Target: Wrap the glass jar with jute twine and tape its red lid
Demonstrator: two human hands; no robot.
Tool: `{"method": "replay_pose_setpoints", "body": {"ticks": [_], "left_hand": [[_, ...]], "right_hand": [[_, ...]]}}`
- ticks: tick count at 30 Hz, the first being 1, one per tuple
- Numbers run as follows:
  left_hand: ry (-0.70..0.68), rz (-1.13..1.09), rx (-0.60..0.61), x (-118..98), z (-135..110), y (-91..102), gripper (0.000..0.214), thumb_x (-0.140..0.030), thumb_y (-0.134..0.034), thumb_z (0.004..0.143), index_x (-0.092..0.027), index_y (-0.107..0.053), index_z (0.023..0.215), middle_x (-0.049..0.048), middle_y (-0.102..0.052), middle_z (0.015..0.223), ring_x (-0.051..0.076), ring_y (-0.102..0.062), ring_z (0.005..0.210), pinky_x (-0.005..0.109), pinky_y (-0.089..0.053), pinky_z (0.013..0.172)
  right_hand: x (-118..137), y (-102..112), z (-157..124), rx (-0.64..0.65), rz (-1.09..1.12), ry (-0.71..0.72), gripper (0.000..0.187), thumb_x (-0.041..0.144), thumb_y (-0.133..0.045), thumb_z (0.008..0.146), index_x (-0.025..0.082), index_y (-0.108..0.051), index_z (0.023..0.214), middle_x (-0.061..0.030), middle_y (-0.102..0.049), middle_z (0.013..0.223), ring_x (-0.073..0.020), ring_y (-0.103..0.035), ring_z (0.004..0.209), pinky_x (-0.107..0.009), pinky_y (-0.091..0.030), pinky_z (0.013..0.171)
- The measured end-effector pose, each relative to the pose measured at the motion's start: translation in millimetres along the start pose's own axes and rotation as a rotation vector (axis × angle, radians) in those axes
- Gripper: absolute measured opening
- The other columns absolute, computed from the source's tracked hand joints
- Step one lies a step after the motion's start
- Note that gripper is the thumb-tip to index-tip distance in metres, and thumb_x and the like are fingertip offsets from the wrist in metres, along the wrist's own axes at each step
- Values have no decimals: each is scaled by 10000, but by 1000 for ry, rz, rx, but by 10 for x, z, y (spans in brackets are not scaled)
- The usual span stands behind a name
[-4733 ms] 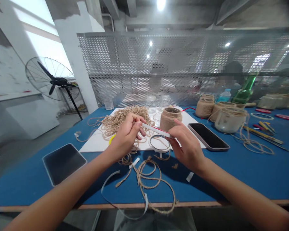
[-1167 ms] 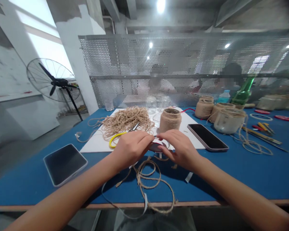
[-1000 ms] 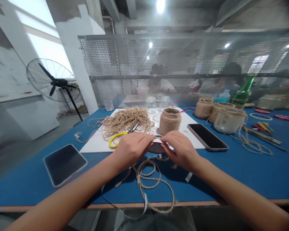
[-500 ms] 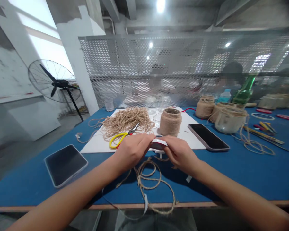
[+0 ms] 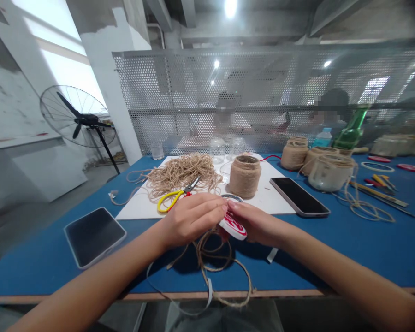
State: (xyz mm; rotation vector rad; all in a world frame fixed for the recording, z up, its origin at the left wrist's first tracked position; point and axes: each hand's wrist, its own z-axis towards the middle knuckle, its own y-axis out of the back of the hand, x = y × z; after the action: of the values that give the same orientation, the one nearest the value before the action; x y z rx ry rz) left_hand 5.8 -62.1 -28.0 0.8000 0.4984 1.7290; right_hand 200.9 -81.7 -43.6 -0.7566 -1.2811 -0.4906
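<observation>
My left hand (image 5: 190, 220) and my right hand (image 5: 257, 229) meet low over the table's near side, pinching a round white lid with red print (image 5: 232, 226) between them. The lid is tilted, and my fingers hide part of it. A thin ring (image 5: 232, 197) shows just behind my fingertips. A coil of jute twine (image 5: 210, 263) lies under my wrists. Yellow-handled scissors (image 5: 173, 201) rest on the white board (image 5: 138, 210), left of my left hand, below a heap of loose twine (image 5: 183, 173). Beyond my fingers stands a twine-wrapped jar (image 5: 245, 176).
A phone (image 5: 299, 197) lies to the right and a tablet (image 5: 94, 237) to the left on the blue table (image 5: 366, 249). More wrapped jars (image 5: 318, 159), a green bottle (image 5: 351, 129) and tools (image 5: 378, 191) stand far right. Two people sit behind a perforated metal screen (image 5: 193, 97).
The lid has tilted, and its red-printed face now shows. Both hands have moved down and toward me, with my fingers spread along the lid's edge. The scissors stay where they were.
</observation>
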Motion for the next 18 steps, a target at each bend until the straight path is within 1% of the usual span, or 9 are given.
{"method": "replay_pose_setpoints", "body": {"ticks": [2,3,5,7,8,10,13,15,18], "left_hand": [[53,27,6,5,11,-10,406,-111,-485,818,-175,-430,1215,117,-589,1119,197,-509,1104,367,-451,911],[90,47,3,6,21,-14,423,-113,-496,807,-172,-423,1220,125,-569,1144,205,-492,1118,376,-439,921],[187,83,-40,5,48,-18,462,-127,-515,778,-155,-403,1225,142,-529,1168,224,-466,1128,403,-417,930],[280,81,-111,-6,73,-16,447,-145,-525,741,-138,-413,1173,137,-533,1098,229,-481,1066,412,-427,893],[305,69,-130,-15,83,-14,406,-151,-525,724,-138,-434,1120,120,-545,1038,221,-497,1007,405,-438,858],[329,47,-118,-34,98,-10,278,-148,-513,708,-150,-473,984,78,-558,913,196,-513,881,371,-452,778],[362,53,-83,-57,112,-14,122,-119,-465,737,-154,-484,853,53,-559,814,164,-500,775,327,-442,707],[389,69,-96,-61,117,-23,83,-101,-447,753,-149,-482,811,49,-554,775,153,-495,746,307,-438,686],[392,101,-83,-49,119,-30,52,-110,-472,757,-143,-496,790,46,-563,754,147,-502,731,289,-437,673]], "right_hand": [[2,-6,-8,-43,143,-58,196,335,-576,808,144,-572,852,-12,-610,713,-96,-583,605,-220,-483,584],[7,0,-13,-73,195,-65,168,295,-611,783,155,-564,864,3,-599,720,-84,-572,598,-206,-478,579],[24,23,-24,-150,246,-50,171,257,-636,762,169,-554,883,15,-593,743,-68,-559,594,-186,-470,573],[47,44,-32,-232,232,-24,173,257,-640,758,167,-552,877,14,-597,740,-61,-555,583,-172,-461,557],[59,51,-34,-271,214,-10,175,260,-642,756,165,-551,873,14,-600,731,-61,-556,578,-170,-459,552],[80,57,-36,-325,180,9,184,265,-648,750,161,-550,865,7,-610,719,-67,-561,572,-173,-459,544],[92,62,-35,-350,163,17,183,264,-654,744,156,-554,851,-1,-624,714,-69,-565,565,-171,-455,533],[88,73,-35,-353,162,25,173,262,-651,749,153,-558,846,-3,-628,716,-64,-563,561,-166,-450,531],[76,96,-37,-352,153,40,163,270,-635,767,156,-560,857,-5,-629,731,-60,-556,559,-170,-450,539]]}}
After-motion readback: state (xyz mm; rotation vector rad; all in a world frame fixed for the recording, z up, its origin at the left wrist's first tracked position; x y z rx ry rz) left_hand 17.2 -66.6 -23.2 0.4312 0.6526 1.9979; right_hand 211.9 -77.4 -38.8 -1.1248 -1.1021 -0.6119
